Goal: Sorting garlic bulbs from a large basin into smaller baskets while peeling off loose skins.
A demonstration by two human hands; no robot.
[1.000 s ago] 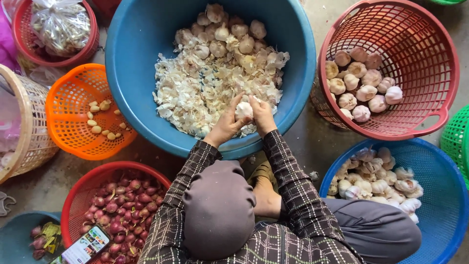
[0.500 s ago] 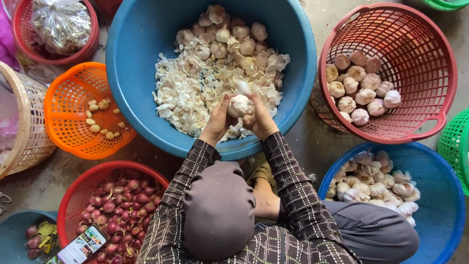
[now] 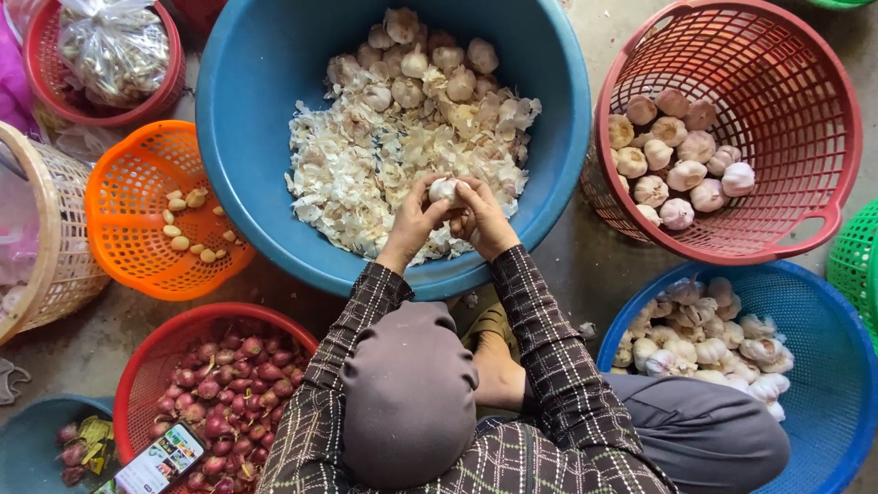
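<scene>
Hands, left [image 3: 413, 222] and right [image 3: 486, 222], each grip seemingly closed on garlic bulb [image 3: 445, 190] just inside blue tub's near rim [image 3: 302, 265].

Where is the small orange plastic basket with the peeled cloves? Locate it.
In the head view, the small orange plastic basket sits on the person's left, between the big blue plastic tub and a woven wicker basket, above the red basket of shallots.
</scene>
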